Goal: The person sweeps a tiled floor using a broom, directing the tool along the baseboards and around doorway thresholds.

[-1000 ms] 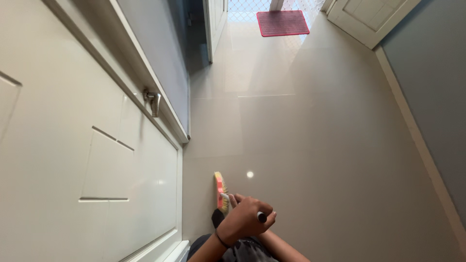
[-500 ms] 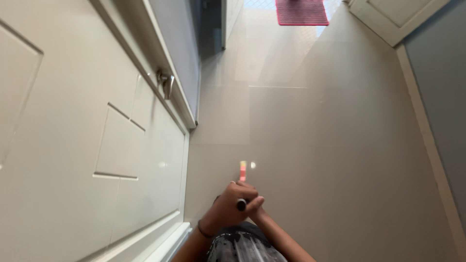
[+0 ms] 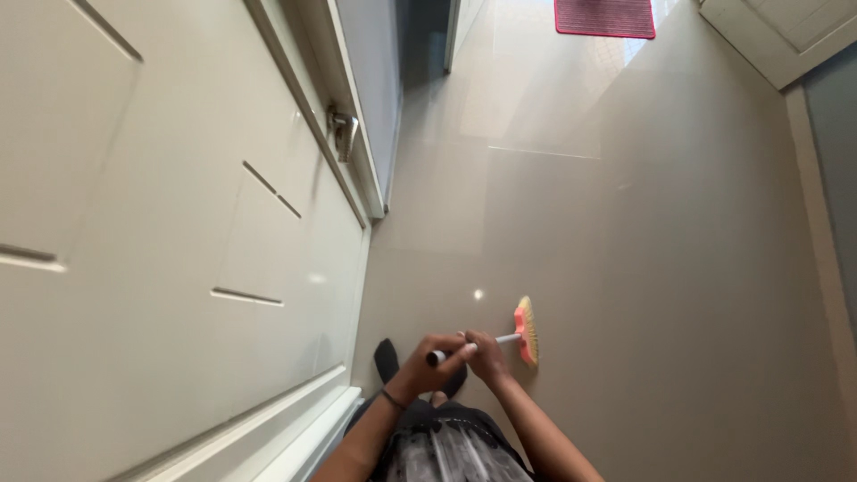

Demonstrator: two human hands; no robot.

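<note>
Left hand (image 3: 427, 364) clenched round the top end of a broom handle (image 3: 473, 347), low in the middle of the frame; right hand (image 3: 486, 354) wrapped round the same handle just beyond it, nearer the head. Two grips close together, likely for steering the long handle from above. Broom head (image 3: 526, 330) just right of the hands, orange back with pale yellow bristles, set down on the glossy beige floor (image 3: 643, 268), bristles turned toward the right side. Dark sock (image 3: 386, 357) just left of the hands, beside the door's foot. Filling the left half, a cream panelled door (image 3: 161, 268) with a metal lever handle (image 3: 343, 131) in the upper middle, standing open along the corridor. At the top edge, right of centre, a red ribbed mat (image 3: 605, 16), flat on the floor before a bright patch of daylight. Grey wall (image 3: 839, 134) with pale skirting down the right edge. No packages, labels or signs visible anywhere.
</note>
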